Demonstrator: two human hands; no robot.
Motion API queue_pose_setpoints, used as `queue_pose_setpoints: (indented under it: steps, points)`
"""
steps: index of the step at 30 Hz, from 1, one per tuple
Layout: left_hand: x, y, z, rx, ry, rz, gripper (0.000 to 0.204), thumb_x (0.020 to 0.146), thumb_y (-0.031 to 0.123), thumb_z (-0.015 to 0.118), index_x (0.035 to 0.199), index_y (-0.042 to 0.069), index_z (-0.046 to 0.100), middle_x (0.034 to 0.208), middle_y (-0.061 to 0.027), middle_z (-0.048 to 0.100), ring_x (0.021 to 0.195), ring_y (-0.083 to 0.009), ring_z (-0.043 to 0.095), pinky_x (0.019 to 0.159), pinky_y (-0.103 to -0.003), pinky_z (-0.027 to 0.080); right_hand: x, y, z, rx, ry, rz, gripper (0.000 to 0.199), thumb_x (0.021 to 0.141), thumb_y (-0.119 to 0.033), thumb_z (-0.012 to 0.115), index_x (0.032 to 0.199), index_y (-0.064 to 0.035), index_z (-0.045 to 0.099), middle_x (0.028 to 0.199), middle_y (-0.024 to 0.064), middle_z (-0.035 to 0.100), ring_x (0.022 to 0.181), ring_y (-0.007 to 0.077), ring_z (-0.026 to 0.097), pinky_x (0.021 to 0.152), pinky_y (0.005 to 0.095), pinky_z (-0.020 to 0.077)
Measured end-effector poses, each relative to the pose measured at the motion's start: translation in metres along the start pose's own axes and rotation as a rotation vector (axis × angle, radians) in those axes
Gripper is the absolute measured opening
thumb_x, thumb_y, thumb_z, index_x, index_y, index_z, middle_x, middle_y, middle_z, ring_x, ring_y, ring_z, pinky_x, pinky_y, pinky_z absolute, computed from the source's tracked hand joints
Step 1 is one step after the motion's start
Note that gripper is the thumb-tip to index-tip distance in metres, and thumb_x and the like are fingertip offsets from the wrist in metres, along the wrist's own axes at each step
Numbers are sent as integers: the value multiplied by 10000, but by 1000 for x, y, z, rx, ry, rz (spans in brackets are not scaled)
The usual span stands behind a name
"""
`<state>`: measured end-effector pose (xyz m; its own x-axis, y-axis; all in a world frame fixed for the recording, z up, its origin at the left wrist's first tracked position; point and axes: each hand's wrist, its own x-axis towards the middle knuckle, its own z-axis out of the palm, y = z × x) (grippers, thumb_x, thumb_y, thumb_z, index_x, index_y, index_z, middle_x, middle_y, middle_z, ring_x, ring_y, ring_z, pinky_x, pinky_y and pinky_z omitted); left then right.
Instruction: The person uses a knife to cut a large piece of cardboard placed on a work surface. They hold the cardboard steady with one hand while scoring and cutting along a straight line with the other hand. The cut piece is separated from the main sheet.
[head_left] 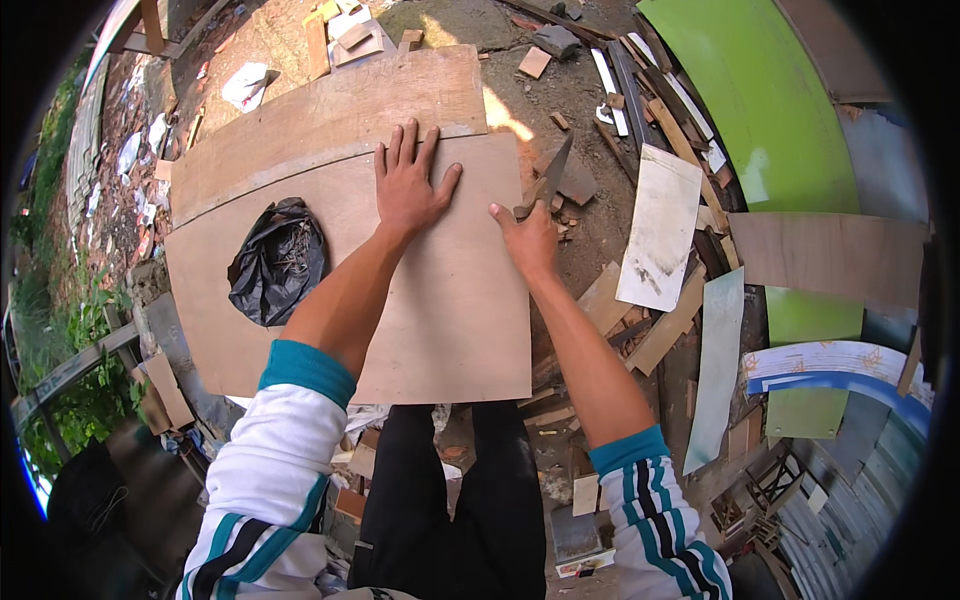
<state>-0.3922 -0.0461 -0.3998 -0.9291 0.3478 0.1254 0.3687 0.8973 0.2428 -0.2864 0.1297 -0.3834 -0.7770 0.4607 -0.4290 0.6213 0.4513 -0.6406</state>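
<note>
My left hand (412,185) lies flat on a light brown plywood sheet (455,320), fingers spread, with the fingertips reaching over the seam onto a second, browner plywood board (330,110) on the far side. Just past the sheet's right edge, my right hand (530,235) is closed around the handle of what looks like a hand saw. The tapered, dark blade of this saw (559,165) points away and slightly right. Its teeth are too small to make out. Left of my left forearm, an open black plastic bag (272,275) holding small thin pieces, possibly nails, rests on the sheet.
Wood offcuts and rubble cover the ground to the right, including a stained white board (660,230) and a narrow pale strip (715,370). Farther right lies a long green panel (770,110) under a brown plank (830,255). Litter (247,87) is scattered at the far left.
</note>
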Motion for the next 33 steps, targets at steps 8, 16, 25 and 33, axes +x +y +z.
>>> queue_pose_setpoints:
  steps: [8, 16, 25, 33]
  points:
    - [0, 2, -1, -14, -43, -6, 697, 938, 500, 559, 1517, 139, 416, 1631, -156, 274, 1523, -337, 182, 1219, -552, 76, -2, 5, 6, 16, 60, -29, 672, 830, -536, 757, 1047, 72, 567, 925, 318, 678, 906, 485, 676, 786, 511, 543]
    - [6, 6, -7, 2, -83, 1, 699, 957, 474, 549, 1536, 129, 361, 1635, -167, 246, 1530, -345, 156, 1217, -549, 56, 3, 12, 11, -17, 99, -62, 682, 826, -546, 756, 1034, 76, 568, 897, 318, 677, 895, 489, 673, 773, 516, 542]
    - [1, 0, -3, -9, -43, 2, 700, 942, 506, 543, 1521, 138, 405, 1625, -159, 286, 1517, -342, 197, 1214, -552, 79, -2, 6, 11, 2, 126, -76, 645, 824, -534, 762, 992, 57, 564, 879, 308, 680, 878, 489, 671, 767, 524, 532]
    - [13, 9, -8, -42, -47, -112, 703, 899, 581, 598, 1427, 134, 469, 1554, -160, 361, 1487, -319, 237, 1200, -539, 97, -6, 6, 13, 13, 93, -76, 623, 832, -525, 757, 981, 44, 549, 856, 299, 683, 850, 485, 675, 755, 528, 530]
